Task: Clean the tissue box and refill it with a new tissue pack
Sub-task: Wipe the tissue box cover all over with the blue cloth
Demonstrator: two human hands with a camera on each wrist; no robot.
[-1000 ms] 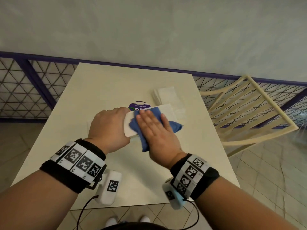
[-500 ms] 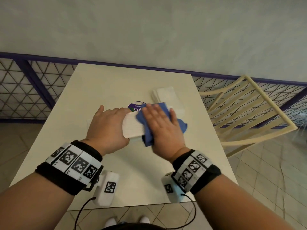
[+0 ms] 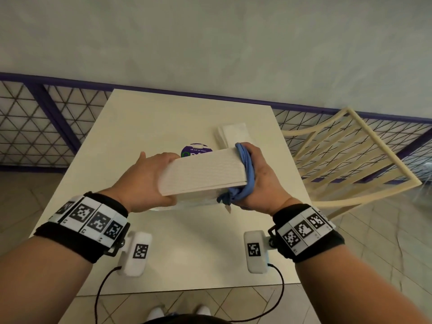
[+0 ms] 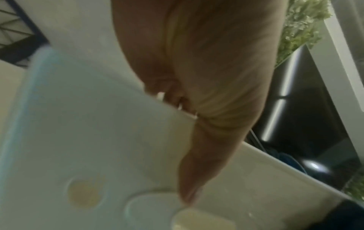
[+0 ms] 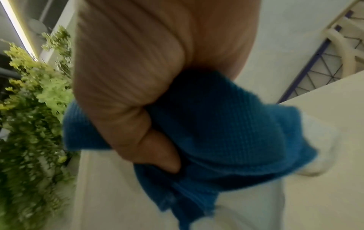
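Note:
The white tissue box (image 3: 201, 174) is held above the table, tilted, with its textured side towards me. My left hand (image 3: 145, 176) grips its left end, fingers under it. My right hand (image 3: 264, 181) holds the bunched blue cloth (image 3: 247, 169) against the box's right end. In the left wrist view my left hand (image 4: 197, 77) lies along the box's smooth pale face (image 4: 98, 140). The right wrist view has my right hand (image 5: 138, 77) with its thumb curled into the blue cloth (image 5: 226, 132). A tissue pack with a purple label (image 3: 196, 149) lies behind the box, partly hidden.
A stack of white tissues (image 3: 233, 134) lies on the cream table (image 3: 163, 118) behind my right hand. A cream slatted chair (image 3: 350, 160) stands at the table's right side. A purple-framed lattice railing (image 3: 46, 118) runs behind the table.
The box was lying on the table while my flat right hand wiped its top with the cloth. Now both hands have lifted and tilted it, and the cloth is at its right end.

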